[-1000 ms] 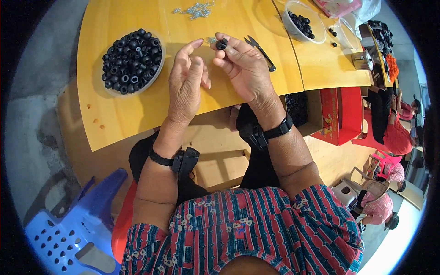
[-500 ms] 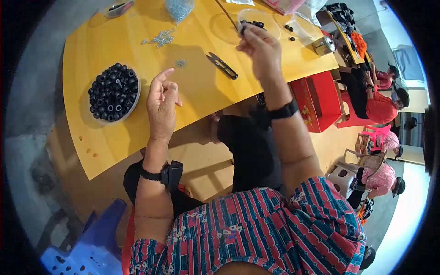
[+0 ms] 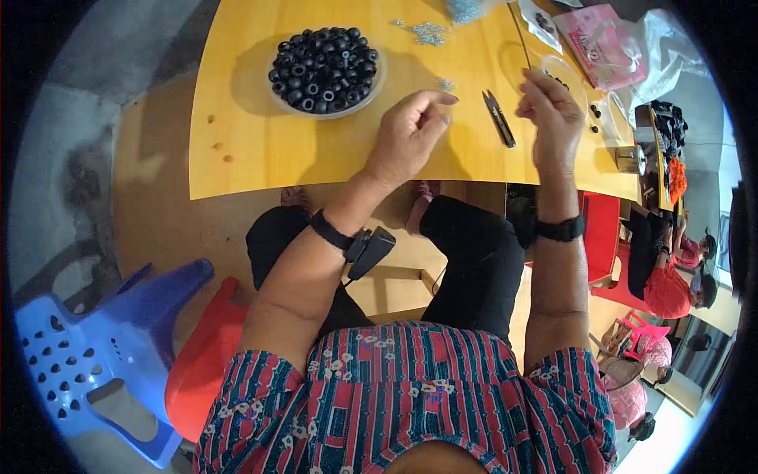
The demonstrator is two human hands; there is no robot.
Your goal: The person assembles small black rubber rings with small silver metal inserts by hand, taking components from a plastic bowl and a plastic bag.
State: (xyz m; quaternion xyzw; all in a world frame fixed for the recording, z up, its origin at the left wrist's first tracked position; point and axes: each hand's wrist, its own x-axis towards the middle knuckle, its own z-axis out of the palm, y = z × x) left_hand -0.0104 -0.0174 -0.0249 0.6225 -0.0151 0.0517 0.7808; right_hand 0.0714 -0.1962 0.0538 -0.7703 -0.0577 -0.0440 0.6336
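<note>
My left hand (image 3: pixel 409 136) is over the table's near part, half curled. Its index finger and thumb are a little apart, with nothing visible between them. Small silvery metal pieces (image 3: pixel 446 84) lie just beyond its fingertips. My right hand (image 3: pixel 557 118) is raised with bent fingers spread apart, in front of a clear shallow lid (image 3: pixel 570 69) of black pieces that it partly hides. No object shows in it. Black thread snips (image 3: pixel 499 120) lie between both hands. Left of them, a clear round tub (image 3: pixel 377 93) is heaped with black bead-like pieces (image 3: pixel 324 69).
More silvery pieces (image 3: pixel 427 32) lie by a clear bag (image 3: pixel 466 9) at the back. To the right are a pink package (image 3: pixel 602 47), loose black pieces (image 3: pixel 594 111) and a metal tin (image 3: pixel 630 159). A blue plastic chair (image 3: pixel 103 355) stands lower left. Other people sit at far right.
The view has shifted, so the table sits higher and farther right. My right hand has drawn back from the black pieces on the lid, its pinch loosened. My left hand has moved nearer the small silvery pieces.
</note>
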